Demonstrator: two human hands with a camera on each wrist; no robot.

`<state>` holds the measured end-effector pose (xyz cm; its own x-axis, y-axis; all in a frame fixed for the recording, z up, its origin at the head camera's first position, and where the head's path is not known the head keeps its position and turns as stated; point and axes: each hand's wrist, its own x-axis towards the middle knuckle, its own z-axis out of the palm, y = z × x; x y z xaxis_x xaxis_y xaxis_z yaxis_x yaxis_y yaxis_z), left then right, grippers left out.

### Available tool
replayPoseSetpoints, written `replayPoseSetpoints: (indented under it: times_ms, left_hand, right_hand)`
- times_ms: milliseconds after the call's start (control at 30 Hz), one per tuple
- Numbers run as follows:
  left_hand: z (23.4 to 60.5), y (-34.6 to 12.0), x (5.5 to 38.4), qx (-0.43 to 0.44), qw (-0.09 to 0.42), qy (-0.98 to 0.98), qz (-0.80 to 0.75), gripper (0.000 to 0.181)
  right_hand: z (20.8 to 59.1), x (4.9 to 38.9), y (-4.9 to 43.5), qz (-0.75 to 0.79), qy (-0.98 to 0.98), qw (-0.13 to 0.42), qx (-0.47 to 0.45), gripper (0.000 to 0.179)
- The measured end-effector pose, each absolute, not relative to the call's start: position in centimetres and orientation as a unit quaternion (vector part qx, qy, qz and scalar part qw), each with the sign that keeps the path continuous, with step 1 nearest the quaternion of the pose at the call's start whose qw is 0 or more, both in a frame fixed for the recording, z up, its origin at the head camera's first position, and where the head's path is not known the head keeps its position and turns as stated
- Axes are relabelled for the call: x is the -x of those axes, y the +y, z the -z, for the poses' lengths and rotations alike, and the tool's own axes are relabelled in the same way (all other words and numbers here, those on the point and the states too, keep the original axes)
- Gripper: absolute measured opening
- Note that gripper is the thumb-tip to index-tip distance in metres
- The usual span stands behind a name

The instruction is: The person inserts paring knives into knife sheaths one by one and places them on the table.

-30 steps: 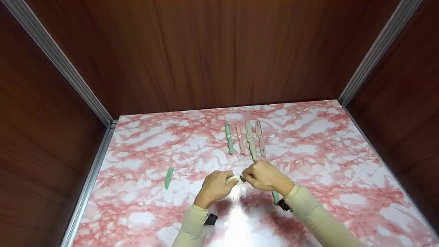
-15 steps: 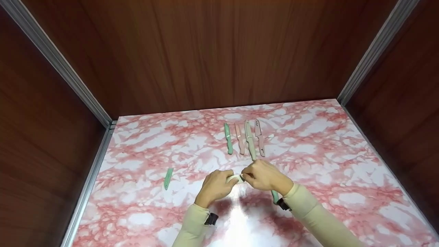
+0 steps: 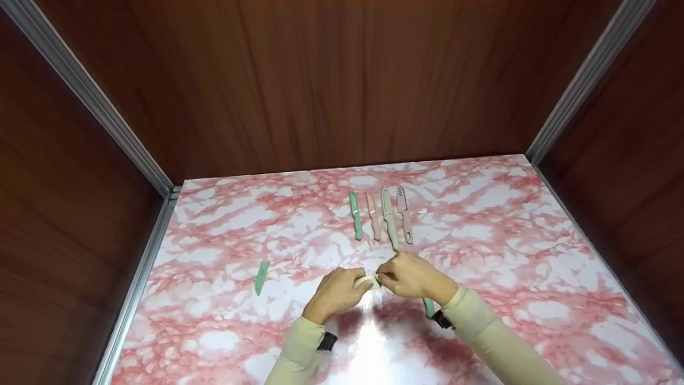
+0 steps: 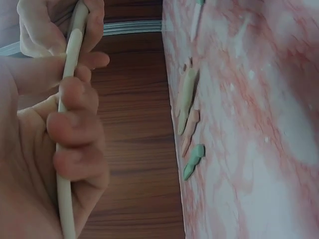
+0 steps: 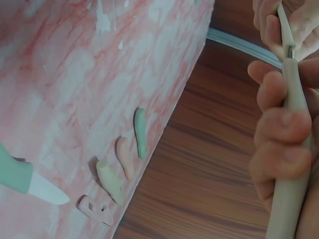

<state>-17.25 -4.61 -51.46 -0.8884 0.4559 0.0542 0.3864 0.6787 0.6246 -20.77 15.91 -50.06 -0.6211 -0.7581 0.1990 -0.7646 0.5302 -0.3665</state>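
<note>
My left hand (image 3: 335, 290) grips a slim cream blade sheath (image 4: 65, 199), its fingers curled along the length. My right hand (image 3: 416, 277) holds a cream-handled knife (image 5: 288, 204), with the fingers wrapped around the handle. The blade is mostly inside the sheath; a small dark sliver of it shows between sheath and handle in the right wrist view. Both hands meet above the middle of the table. Under the right wrist lies a green-handled knife (image 5: 15, 172) with a bare white blade, mostly hidden by the arm in the head view.
Beyond the hands lie a green knife (image 3: 356, 216), a pink knife (image 3: 373, 216), a larger cream knife (image 3: 390, 219) and a broad pink knife (image 3: 405, 216), side by side. A loose green sheath (image 3: 261, 278) lies to the left. Wood panels (image 3: 342, 85) enclose the marbled table (image 3: 214, 342).
The dark strip of blade between the hands has narrowed as sheath and handle came closer together. Both hands otherwise stay in nearly the same place.
</note>
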Motion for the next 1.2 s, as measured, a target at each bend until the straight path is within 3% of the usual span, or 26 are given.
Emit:
replayPoseSetpoints:
  times_ms: [167, 367, 600, 733, 1200]
  left_hand:
    - [51.7, -5.5, 17.5, -0.247, 0.102, 0.902, -0.338, 0.032]
    - [51.9, -7.0, 17.7, -0.226, 0.121, 0.903, -0.344, 0.031]
    - [52.0, -9.1, 18.0, -0.242, 0.066, 0.906, -0.341, 0.033]
    - [52.2, -10.2, 18.0, -0.235, 0.060, 0.907, -0.345, 0.031]
    - [53.0, -14.9, 18.8, -0.131, 0.023, 0.940, -0.315, 0.023]
  right_hand:
    - [50.5, 20.7, 16.1, -0.225, -0.866, -0.031, -0.446, 0.027]
    - [50.6, 21.0, 16.9, -0.238, -0.863, -0.035, -0.444, 0.026]
    - [50.6, 21.5, 18.4, -0.248, -0.867, -0.024, -0.431, 0.026]
    - [50.7, 21.7, 19.0, -0.247, -0.870, -0.019, -0.426, 0.027]
    - [51.4, 22.9, 22.7, -0.246, -0.913, -0.016, -0.325, 0.018]
